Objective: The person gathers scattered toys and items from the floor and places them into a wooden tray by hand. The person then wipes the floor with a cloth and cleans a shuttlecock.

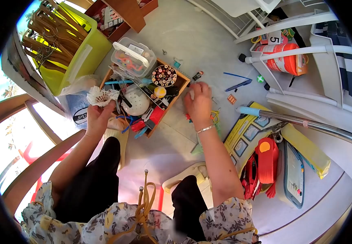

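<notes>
My left hand (98, 118) pinching a white frilly piece (102, 96), right hand (199, 105) low over the floor (172, 138), its grip unclear, "SPO" on a dark bag (78, 114), "5" on a tag (274, 39).

- Looks like a lived-in room of a home, most likely one used for storage and play.
- Has household storage at upper left: a green bin (87, 61) packed with hangers (56, 34).
- Shows a wooden box (179, 94) of pencils (163, 76) and small odds and ends on the pale floor (202, 34), near the middle.
- Includes white racks (302, 53) at upper right and curved wooden furniture (41, 160) at left.
- Suggests a child's things at lower right, with a drawing board (294, 177) beside a red bag (267, 160) and a yellow printed case (241, 140).
</notes>
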The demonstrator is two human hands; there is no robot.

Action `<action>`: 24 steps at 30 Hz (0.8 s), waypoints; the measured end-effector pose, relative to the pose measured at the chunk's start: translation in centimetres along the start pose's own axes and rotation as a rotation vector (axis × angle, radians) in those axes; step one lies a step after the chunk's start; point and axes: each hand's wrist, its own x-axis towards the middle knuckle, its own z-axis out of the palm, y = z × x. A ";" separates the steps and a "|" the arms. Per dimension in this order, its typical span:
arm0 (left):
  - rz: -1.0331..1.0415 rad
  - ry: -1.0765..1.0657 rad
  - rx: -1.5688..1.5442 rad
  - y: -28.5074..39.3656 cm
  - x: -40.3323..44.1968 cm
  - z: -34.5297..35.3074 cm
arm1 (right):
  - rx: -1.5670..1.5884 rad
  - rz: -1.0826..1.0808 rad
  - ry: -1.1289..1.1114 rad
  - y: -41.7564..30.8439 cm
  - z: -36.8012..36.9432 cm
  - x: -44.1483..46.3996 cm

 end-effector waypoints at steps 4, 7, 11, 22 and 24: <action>0.020 0.022 -0.004 -0.3 -0.2 -0.1 | -0.168 0.024 0.087 -1.3 -0.8 2.6; 0.006 0.004 0.043 -0.4 -0.1 -0.2 | -0.220 0.083 0.020 -1.0 0.5 3.4; -0.005 -0.045 0.024 -0.5 -0.3 -0.4 | -0.169 0.097 0.031 0.3 1.2 3.3; 0.027 -0.059 0.048 -0.7 -0.4 -0.6 | 0.105 0.174 0.277 0.2 -2.3 1.0; 0.014 -0.060 0.053 -0.4 -0.4 -0.5 | 0.197 0.165 0.326 -3.2 -3.8 -0.1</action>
